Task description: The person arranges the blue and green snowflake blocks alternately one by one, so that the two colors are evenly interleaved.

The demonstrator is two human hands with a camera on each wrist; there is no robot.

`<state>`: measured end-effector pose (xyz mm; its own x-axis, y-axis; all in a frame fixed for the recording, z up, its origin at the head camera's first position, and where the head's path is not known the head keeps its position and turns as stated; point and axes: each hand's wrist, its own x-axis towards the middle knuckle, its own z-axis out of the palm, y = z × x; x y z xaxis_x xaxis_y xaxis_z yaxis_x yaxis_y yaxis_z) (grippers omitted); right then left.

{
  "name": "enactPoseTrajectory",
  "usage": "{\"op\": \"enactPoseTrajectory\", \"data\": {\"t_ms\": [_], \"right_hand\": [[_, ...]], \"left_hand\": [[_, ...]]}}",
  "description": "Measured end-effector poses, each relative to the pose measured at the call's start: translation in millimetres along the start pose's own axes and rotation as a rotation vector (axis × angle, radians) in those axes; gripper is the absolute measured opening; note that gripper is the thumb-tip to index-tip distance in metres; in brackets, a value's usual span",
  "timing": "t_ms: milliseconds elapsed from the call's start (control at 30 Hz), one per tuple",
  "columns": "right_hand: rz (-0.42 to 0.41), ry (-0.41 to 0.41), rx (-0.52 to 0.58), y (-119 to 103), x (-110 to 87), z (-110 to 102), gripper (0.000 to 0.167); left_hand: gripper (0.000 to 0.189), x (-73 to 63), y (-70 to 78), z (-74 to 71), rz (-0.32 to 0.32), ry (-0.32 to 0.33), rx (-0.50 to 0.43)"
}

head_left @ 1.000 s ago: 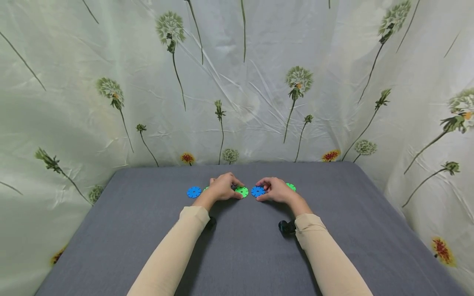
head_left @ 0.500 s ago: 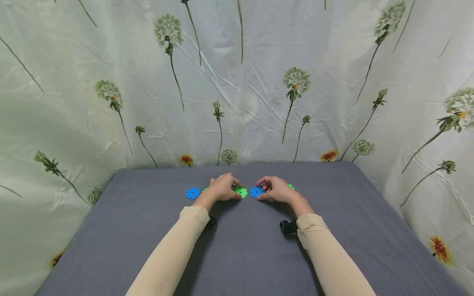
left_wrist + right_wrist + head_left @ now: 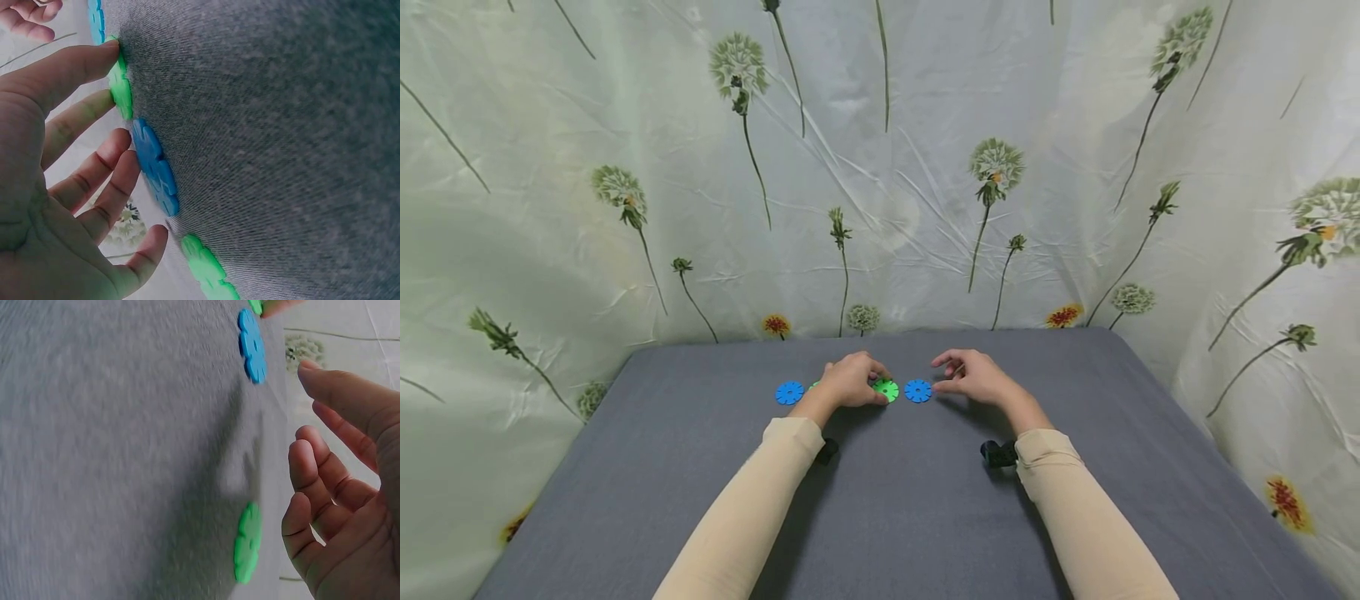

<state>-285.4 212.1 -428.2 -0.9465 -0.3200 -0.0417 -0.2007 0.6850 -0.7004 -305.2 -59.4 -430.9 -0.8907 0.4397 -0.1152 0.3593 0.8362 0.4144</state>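
Observation:
Notched plastic building discs, blue and green by turns, lie in a row on the grey cloth. My left hand [image 3: 847,380] pinches a green disc [image 3: 889,391] by its edges, thumb on one side and index finger on the other; the disc lies flat. Beneath that hand, a blue disc [image 3: 155,167] shows in the left wrist view but is hidden from the head view. My right hand [image 3: 979,378] hovers empty, fingers loosely bent, just right of another blue disc [image 3: 917,391]. A green disc [image 3: 248,542] below it appears only in the right wrist view.
At the row's left end lies a blue disc [image 3: 789,392], beside a green disc [image 3: 816,384] mostly covered by my left hand. The grey cloth [image 3: 895,517] covers the table. A flower-printed curtain [image 3: 910,167] hangs behind its far edge.
My right hand has let go of the blue disc and moved up and to the right, now covering the rightmost green disc in the head view. The left hand stays on its green disc.

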Motion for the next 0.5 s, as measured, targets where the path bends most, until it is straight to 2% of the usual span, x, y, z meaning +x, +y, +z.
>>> {"op": "enactPoseTrajectory", "data": {"t_ms": [233,500], "right_hand": [[0.01,0.022,-0.029,10.1,-5.6,-12.7,0.04],[0.034,0.036,-0.059,22.4,-12.5,-27.3,0.042]], "left_hand": [[0.04,3.6,-0.5,-1.1,-0.001,-0.007,-0.001],[0.042,9.7,6.8,-1.3,0.037,-0.006,-0.017]]}}
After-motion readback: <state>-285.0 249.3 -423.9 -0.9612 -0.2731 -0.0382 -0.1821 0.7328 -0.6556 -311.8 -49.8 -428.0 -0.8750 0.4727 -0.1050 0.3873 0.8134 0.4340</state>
